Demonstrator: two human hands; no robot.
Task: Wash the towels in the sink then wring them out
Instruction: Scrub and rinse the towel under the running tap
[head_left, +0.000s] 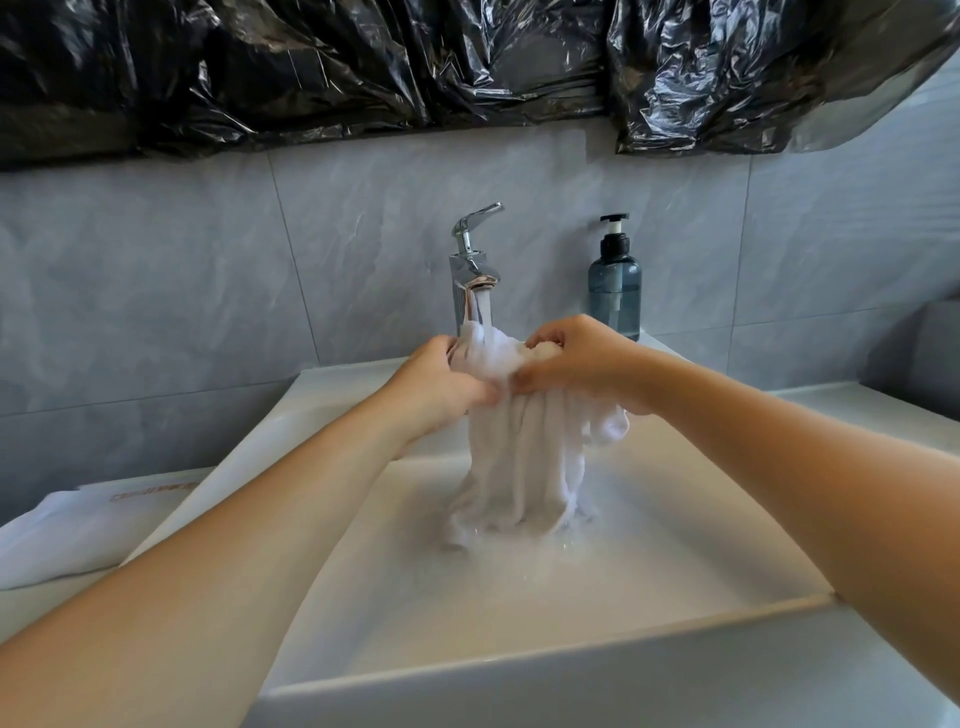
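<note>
A wet white towel (519, 457) hangs bunched over the white sink (545, 670), its lower end touching the basin floor. My left hand (436, 384) grips the bunched top from the left. My right hand (576, 358) grips it from the right, fingers curled into the cloth. Water runs from the chrome faucet (470, 265) straight onto the top of the towel between my hands.
A blue-grey pump soap bottle (614, 283) stands behind the sink at the right of the faucet. Another white towel (78, 535) lies on the counter to the left. Black plastic sheeting (415, 67) covers the wall above the tiles.
</note>
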